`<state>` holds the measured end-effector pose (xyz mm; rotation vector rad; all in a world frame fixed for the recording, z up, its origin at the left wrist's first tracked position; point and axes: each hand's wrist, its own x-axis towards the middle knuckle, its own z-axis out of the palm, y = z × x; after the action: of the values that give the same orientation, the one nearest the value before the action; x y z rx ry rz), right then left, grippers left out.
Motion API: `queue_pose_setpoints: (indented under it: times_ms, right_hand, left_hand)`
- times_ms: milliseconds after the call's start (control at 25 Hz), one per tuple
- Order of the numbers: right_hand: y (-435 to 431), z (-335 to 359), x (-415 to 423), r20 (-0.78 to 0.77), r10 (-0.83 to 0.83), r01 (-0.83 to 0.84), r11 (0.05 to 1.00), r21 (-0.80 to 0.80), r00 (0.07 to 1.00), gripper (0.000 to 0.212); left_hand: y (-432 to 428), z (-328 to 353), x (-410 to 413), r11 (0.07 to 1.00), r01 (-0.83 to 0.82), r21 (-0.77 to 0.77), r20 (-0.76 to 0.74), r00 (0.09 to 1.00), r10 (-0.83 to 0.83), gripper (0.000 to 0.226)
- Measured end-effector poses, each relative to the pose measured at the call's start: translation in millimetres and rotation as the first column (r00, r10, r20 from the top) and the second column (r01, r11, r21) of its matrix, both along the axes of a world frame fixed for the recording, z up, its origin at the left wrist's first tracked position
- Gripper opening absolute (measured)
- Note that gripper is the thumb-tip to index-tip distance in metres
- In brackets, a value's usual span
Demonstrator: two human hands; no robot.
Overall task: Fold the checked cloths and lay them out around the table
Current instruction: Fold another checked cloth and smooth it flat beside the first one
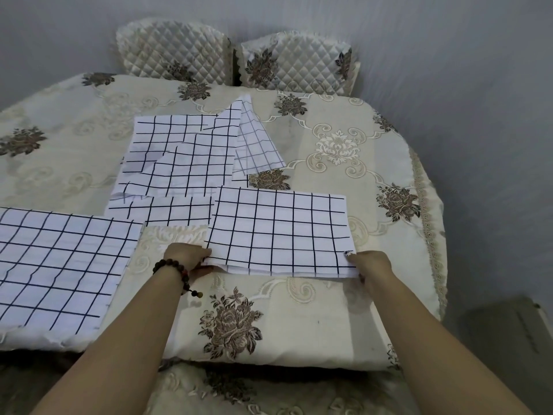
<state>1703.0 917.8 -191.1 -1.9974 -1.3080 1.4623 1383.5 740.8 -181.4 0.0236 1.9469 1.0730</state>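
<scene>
Folded checked cloth (279,232) lies near-centre on desk (299,330); thin, light, limp, looks likely to slide and unfold, so best held at near corners. Left hand (191,257) grip pinched on near-left corner, right hand (371,265) on near-right. Second folded cloth (59,265) left; unfolded pile (191,157) farther back.

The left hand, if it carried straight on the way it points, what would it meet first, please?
The left hand points right and slightly away, gripping the near-left corner of the folded checked cloth. Going on, it would likely slide along or under that cloth before anything else.
</scene>
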Motion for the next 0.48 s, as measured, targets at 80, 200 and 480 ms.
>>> queue_pose_setpoints:
  times_ms: [80,200,480]
  right_hand:
    - [-11.3,5.9,11.4,-0.029,-0.015,0.015,0.999,-0.034,0.999,0.023]
    - [-27.4,11.0,27.2,-0.095,-0.061,0.053,0.995,-0.084,0.994,0.009]
    - [-60.5,14.3,56.9,-0.012,-0.041,0.039,0.99,-0.132,0.999,0.035]
  left_hand:
    - [-9.7,9.2,8.0,1.0,-0.029,0.003,0.024,0.999,0.029,0.013]
    - [-24.9,21.0,22.6,1.0,0.008,-0.02,0.085,0.996,-0.006,0.012]
    - [-61.3,28.3,51.1,0.994,0.1,-0.038,0.181,0.979,-0.092,0.004]
